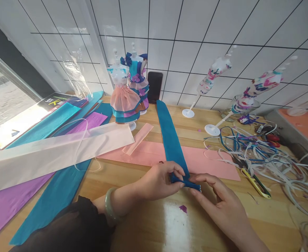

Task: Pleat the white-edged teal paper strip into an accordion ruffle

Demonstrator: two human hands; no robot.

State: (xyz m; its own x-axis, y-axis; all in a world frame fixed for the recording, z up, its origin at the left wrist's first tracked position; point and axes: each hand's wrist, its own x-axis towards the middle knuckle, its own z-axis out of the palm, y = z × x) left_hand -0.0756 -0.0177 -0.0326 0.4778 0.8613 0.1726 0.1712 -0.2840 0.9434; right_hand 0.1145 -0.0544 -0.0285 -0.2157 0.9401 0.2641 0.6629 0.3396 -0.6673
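Observation:
A long teal fabric strip (169, 134) runs from the back wall toward me across a pink strip (211, 161) on the wooden table (148, 224). My left hand (157, 182) pinches the near end of the teal strip, which is folded into small pleats. Fingers of my right hand (219, 203) close on the same folded end from the right. A green bangle sits on my left wrist (109, 206), with a dark sheer sleeve behind it.
White, purple and teal strips (51, 154) lie at left. Two dressed mini mannequins (126, 92) and a phone (154, 86) stand at the back. Two patterned mannequins (217, 71) lean at right over a ribbon tangle (253, 147). Yellow snips (256, 182) lie nearby.

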